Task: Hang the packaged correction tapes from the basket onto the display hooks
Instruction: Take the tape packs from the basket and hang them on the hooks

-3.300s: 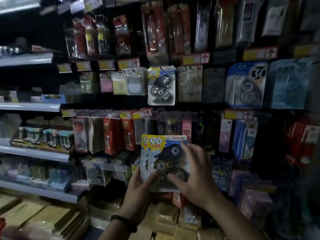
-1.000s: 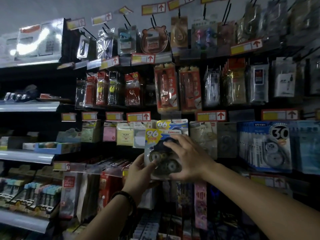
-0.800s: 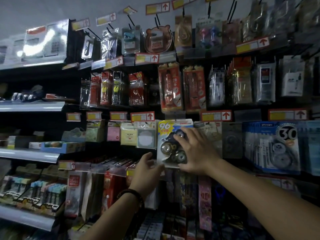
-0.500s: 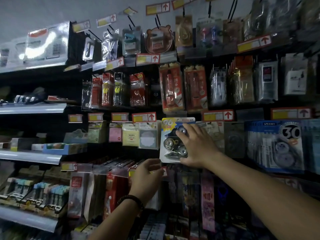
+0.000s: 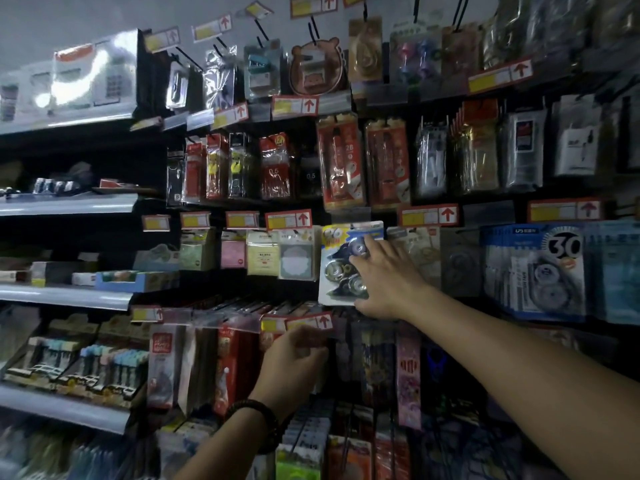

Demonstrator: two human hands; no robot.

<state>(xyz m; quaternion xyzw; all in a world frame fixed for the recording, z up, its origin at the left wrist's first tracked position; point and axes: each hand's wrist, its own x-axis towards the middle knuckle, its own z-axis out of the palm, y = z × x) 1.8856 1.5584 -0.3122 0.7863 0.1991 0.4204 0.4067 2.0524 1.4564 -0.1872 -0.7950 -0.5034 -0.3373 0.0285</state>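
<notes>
The correction tape pack (image 5: 337, 268), a white card with yellow "96" print and dark dispensers, hangs at the display hook in the middle row, just under a red-and-yellow price tag (image 5: 288, 220). My right hand (image 5: 384, 278) lies on its front, fingers over the dispensers and thumb under the bottom edge. My left hand (image 5: 294, 355) hangs lower, apart from the pack, fingers loosely curled and holding nothing, a bead bracelet on the wrist. The basket is out of view.
Blue "30" correction tape packs (image 5: 540, 268) hang to the right. Sticky-note packs (image 5: 263, 258) hang just left of the hook. Red pencil-lead packs (image 5: 341, 161) fill the row above. Grey metal shelves (image 5: 65, 296) with boxed goods jut out on the left.
The pack went from in front of me up onto the middle-row hook. My left hand let go of it and dropped lower; my right hand stays on the pack.
</notes>
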